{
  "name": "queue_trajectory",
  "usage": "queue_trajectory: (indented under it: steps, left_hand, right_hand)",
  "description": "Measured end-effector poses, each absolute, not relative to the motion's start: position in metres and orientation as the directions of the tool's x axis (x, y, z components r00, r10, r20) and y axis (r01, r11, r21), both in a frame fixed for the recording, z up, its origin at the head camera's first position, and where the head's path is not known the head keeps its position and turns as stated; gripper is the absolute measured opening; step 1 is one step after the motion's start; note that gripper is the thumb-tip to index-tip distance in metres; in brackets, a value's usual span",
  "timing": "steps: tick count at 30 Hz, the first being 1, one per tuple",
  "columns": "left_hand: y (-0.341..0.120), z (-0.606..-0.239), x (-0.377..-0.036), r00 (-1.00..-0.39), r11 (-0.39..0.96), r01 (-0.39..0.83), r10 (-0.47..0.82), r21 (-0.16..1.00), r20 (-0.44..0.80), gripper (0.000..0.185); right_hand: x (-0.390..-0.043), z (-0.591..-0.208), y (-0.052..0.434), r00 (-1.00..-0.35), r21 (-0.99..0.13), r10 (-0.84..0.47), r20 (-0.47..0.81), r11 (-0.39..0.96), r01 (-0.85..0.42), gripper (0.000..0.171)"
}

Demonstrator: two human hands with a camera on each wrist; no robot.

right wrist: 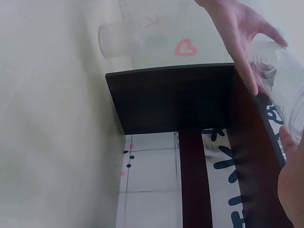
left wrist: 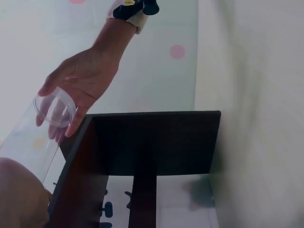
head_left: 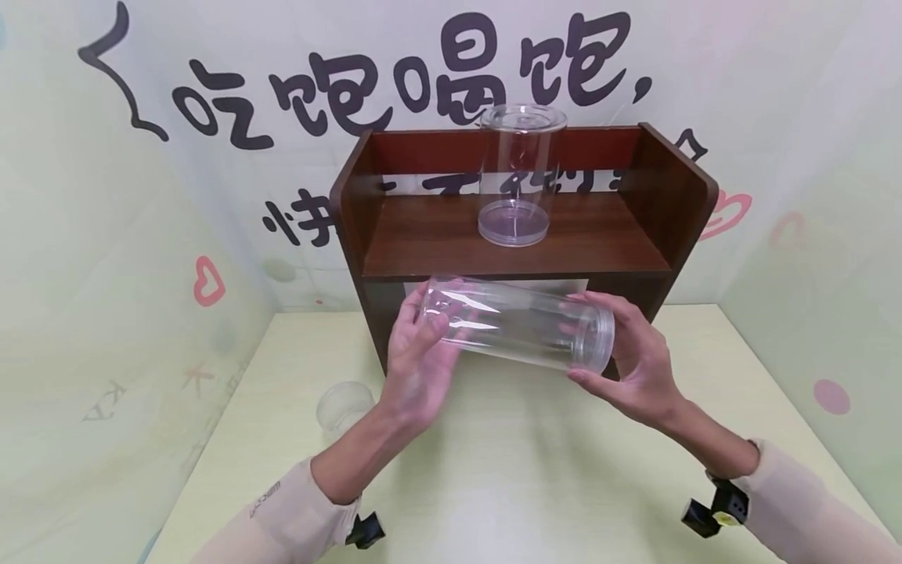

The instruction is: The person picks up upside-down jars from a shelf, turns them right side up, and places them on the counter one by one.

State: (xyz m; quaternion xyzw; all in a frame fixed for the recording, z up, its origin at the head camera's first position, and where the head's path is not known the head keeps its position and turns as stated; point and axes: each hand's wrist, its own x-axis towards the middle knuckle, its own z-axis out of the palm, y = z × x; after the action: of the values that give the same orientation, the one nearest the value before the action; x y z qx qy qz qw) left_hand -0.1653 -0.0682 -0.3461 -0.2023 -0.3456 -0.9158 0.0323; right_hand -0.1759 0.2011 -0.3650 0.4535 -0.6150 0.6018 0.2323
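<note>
A pale yellow-green worktop [head_left: 535, 470] carries a dark wooden shelf [head_left: 517, 243] at its far side, against the wall. On the shelf's board stands a clear jar [head_left: 521, 168], upright, near the middle. On the worktop's near left lies a small clear cup [head_left: 343, 406].
</note>
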Motion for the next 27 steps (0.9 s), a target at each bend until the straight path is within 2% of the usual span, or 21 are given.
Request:
queue_trajectory:
  steps: [4,8,14,18,21,25,27]
  left_hand:
    - [-0.079,-0.347,-0.167,-0.916,-0.722,0.217,0.083,0.657,0.393,0.078]
    - [-0.090,-0.347,-0.168,-0.893,-0.652,0.290,0.080,0.700,0.444,0.083]
    - [-0.103,-0.339,-0.173,-0.842,-0.559,0.398,0.092,0.727,0.531,0.061]
    - [-0.111,-0.324,-0.177,-0.803,-0.516,0.465,0.098,0.720,0.588,0.059]
    - [-0.117,-0.310,-0.180,-0.760,-0.488,0.528,0.094,0.696,0.643,0.063]
    - [-0.123,-0.289,-0.183,-0.709,-0.455,0.601,0.077,0.657,0.701,0.082]
    - [-0.126,-0.279,-0.184,-0.686,-0.430,0.634,0.071,0.643,0.724,0.084]
  right_hand:
    - [-0.174,-0.364,0.211,-0.491,-0.542,-0.294,0.820,-0.125,-0.831,0.085]
    - [-0.173,-0.364,0.221,-0.511,-0.564,-0.322,0.797,-0.092,-0.821,0.085]
    - [-0.172,-0.363,0.235,-0.519,-0.559,-0.368,0.772,-0.003,-0.829,0.086]
    - [-0.174,-0.362,0.243,-0.525,-0.549,-0.398,0.752,0.062,-0.834,0.088]
    - [-0.176,-0.362,0.247,-0.516,-0.530,-0.426,0.743,0.097,-0.843,0.089]
    - [-0.180,-0.359,0.253,-0.500,-0.495,-0.451,0.739,0.139,-0.858,0.088]
    - [-0.180,-0.357,0.256,-0.500,-0.479,-0.461,0.733,0.172,-0.861,0.088]
